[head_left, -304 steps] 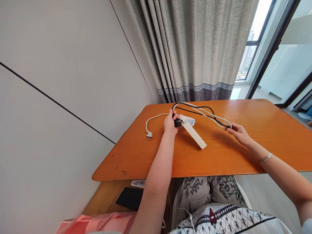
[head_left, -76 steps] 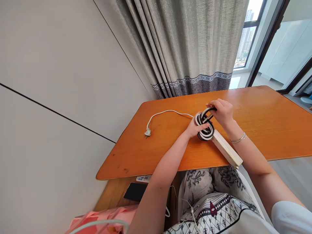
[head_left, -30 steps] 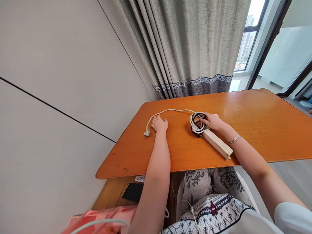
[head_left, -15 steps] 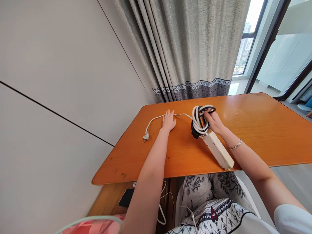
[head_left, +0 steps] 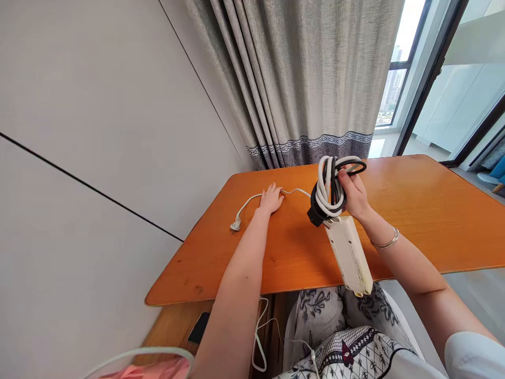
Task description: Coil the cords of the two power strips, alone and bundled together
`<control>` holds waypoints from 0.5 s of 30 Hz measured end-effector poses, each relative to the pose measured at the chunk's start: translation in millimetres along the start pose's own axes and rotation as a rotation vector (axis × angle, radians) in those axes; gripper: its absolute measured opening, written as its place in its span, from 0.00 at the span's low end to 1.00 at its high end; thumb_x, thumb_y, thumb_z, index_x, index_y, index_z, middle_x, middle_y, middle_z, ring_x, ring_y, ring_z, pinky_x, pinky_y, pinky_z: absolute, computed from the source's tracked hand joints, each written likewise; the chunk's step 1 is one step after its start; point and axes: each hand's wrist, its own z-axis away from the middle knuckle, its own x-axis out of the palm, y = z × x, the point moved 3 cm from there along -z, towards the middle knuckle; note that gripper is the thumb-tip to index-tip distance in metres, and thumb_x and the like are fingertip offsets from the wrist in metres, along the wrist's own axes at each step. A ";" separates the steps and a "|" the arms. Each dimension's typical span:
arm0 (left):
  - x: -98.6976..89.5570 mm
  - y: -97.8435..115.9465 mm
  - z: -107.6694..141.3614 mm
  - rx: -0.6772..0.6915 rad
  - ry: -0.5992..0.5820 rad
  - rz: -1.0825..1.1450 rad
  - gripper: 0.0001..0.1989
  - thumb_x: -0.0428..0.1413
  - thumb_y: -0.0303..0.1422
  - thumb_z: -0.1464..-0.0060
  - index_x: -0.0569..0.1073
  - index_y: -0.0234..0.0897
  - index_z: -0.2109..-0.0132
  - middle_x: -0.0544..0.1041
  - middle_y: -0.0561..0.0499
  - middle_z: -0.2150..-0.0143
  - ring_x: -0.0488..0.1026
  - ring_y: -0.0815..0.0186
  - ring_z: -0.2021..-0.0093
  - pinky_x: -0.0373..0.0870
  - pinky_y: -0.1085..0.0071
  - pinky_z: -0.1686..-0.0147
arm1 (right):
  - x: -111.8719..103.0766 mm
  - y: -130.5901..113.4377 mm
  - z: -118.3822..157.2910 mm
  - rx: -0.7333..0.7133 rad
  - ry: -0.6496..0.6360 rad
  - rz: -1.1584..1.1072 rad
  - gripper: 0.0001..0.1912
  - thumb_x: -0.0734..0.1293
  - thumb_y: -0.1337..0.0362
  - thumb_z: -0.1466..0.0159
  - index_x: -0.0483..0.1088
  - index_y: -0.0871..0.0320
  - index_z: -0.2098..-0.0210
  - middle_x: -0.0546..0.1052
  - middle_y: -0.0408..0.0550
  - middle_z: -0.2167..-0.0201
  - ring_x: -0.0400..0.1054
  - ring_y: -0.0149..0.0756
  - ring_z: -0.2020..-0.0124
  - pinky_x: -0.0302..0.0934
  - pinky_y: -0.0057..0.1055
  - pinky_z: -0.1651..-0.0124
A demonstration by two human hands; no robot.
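My right hand [head_left: 354, 193] grips a coil of white and black cable [head_left: 329, 184], raised above the wooden table. From the coil hangs a white power strip [head_left: 350, 255], tilted, its lower end past the table's front edge. A black plug-like block [head_left: 315, 215] shows at the coil's lower left. My left hand [head_left: 271, 199] lies on the table with fingers stretched out, over the thin white cord [head_left: 294, 191] running from the coil. The cord's free end carries a white plug [head_left: 235, 225], lying on the table to the left of that hand.
The wooden table [head_left: 414, 210] reaches to the wall on the left and the grey curtain [head_left: 315, 79] behind. Below its front edge are a dark phone [head_left: 199, 327], a white cable [head_left: 258, 342] and a pink item in a rimmed container [head_left: 153, 368]. A window stands at right.
My right hand has lifted the coil, moving it slightly right, and the power strip has risen off the table and turned to hang more steeply. My left hand stays on the cord.
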 end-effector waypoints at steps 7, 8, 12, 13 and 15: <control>-13.9 -19.5 2.6 -0.158 0.030 -0.008 0.22 0.40 0.41 0.31 0.75 0.35 0.51 0.76 0.31 0.42 0.71 0.45 0.38 0.65 0.49 0.39 | -14.6 -29.5 -9.9 -0.123 0.060 -0.018 0.24 0.65 0.38 0.34 0.67 0.53 0.64 0.65 0.40 0.72 0.64 0.32 0.70 0.64 0.30 0.64; -16.7 -18.1 3.1 -0.169 0.041 -0.004 0.24 0.38 0.42 0.31 0.74 0.34 0.52 0.77 0.30 0.45 0.73 0.44 0.41 0.68 0.50 0.42 | -17.0 -27.9 -13.1 -0.143 0.085 0.019 0.24 0.64 0.38 0.33 0.67 0.53 0.63 0.65 0.41 0.71 0.65 0.33 0.68 0.64 0.31 0.61; -22.3 -8.4 8.3 -0.101 0.042 0.051 0.21 0.39 0.41 0.31 0.73 0.38 0.50 0.78 0.37 0.47 0.75 0.49 0.45 0.70 0.55 0.45 | -23.9 -10.0 -21.0 -0.190 0.189 0.159 0.24 0.61 0.38 0.32 0.68 0.54 0.62 0.69 0.43 0.67 0.67 0.35 0.61 0.64 0.36 0.50; -22.3 -8.0 10.9 -0.069 0.033 0.069 0.18 0.40 0.38 0.32 0.73 0.39 0.51 0.78 0.40 0.46 0.75 0.52 0.44 0.70 0.58 0.44 | -26.2 -4.0 -22.2 -0.188 0.214 0.182 0.25 0.61 0.38 0.32 0.68 0.54 0.62 0.70 0.43 0.66 0.67 0.36 0.59 0.63 0.37 0.48; -21.6 -12.4 17.9 -0.018 0.009 0.102 0.15 0.43 0.32 0.35 0.74 0.40 0.52 0.78 0.43 0.46 0.75 0.57 0.44 0.69 0.63 0.43 | -34.4 8.2 -25.5 -0.173 0.276 0.206 0.25 0.61 0.38 0.33 0.69 0.55 0.60 0.72 0.44 0.63 0.67 0.36 0.57 0.62 0.38 0.45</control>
